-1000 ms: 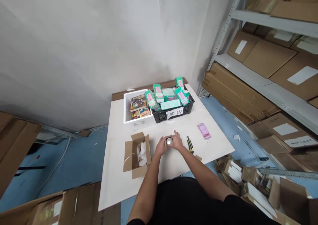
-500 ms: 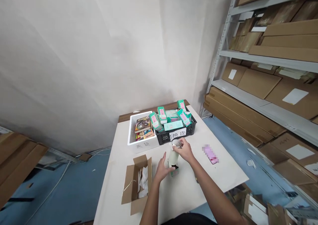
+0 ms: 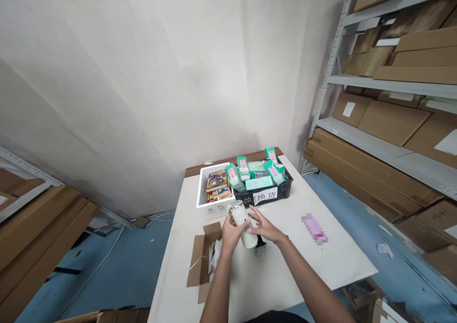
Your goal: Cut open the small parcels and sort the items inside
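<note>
In the middle of the table a pale, off-white insulated bottle (image 3: 241,220) with a silver-coloured top and a small strap loop is raised and tilted. My left hand (image 3: 232,232) is closed around its left side. My right hand (image 3: 266,228) is at the bottle's right side with its fingers spread; whether the fingertips touch it I cannot tell. Just below and right of the bottle, a small green box (image 3: 261,249) with a dark opening is on the table, partly hidden. An open cardboard box (image 3: 197,266) with white paper inside stands left of my left forearm.
At the table's back, a white foam box (image 3: 202,190) holds books, beside a black basket (image 3: 285,190) heaped with green-and-pink boxes (image 3: 274,171). A blurred pink item (image 3: 314,229) lies on the right of the table (image 3: 285,285). Shelving (image 3: 371,79) with cartons stands to the right.
My left hand, spread before, now grips the bottle. My right hand has let go of the bottle's top and moved to its side. The bottle has swung over to a different tilt.
</note>
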The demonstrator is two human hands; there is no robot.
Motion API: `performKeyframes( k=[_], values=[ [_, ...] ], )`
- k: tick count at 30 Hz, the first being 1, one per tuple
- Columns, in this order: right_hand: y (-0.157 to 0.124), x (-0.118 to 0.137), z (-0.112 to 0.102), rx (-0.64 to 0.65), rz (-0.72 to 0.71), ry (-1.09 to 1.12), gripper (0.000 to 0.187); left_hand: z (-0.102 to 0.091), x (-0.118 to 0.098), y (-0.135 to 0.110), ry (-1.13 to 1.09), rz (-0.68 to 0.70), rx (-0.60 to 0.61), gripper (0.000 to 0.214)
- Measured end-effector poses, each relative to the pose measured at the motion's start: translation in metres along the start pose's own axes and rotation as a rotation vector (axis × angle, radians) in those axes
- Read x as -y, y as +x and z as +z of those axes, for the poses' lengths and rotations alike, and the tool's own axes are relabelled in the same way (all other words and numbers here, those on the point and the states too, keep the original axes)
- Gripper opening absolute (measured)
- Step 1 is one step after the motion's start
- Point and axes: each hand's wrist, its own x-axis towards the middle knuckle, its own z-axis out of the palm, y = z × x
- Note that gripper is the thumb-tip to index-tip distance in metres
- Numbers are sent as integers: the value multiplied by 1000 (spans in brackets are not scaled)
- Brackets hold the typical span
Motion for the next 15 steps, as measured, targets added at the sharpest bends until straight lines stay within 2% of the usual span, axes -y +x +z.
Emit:
performKeyframes(
  k=[2,3,5,8,9,11,13,15],
  values=[
    [-5,-11,2,72,7,74,126,-4,-14,6,-129,3,75,89],
    [-6,-16,5,52,-6,97,129,-4,-21,9,-155,14,98,90],
    [-8,-21,13,-76,-53,72,132,-3,-35,14,-161,22,96,95],
    [-11,-16,22,-255,-114,-76,139,0,-53,21,-137,19,42,116],
    [-12,-13,22,-254,-128,-106,140,1,-58,23,-134,20,36,124],
    [-16,-5,22,-166,-152,-88,138,2,-65,24,-156,22,73,133],
    [-21,1,20,-72,-159,-19,130,2,-71,23,-200,14,157,131],
    [-25,5,20,-97,-153,-11,127,3,-75,21,-198,25,218,126]
  ],
)
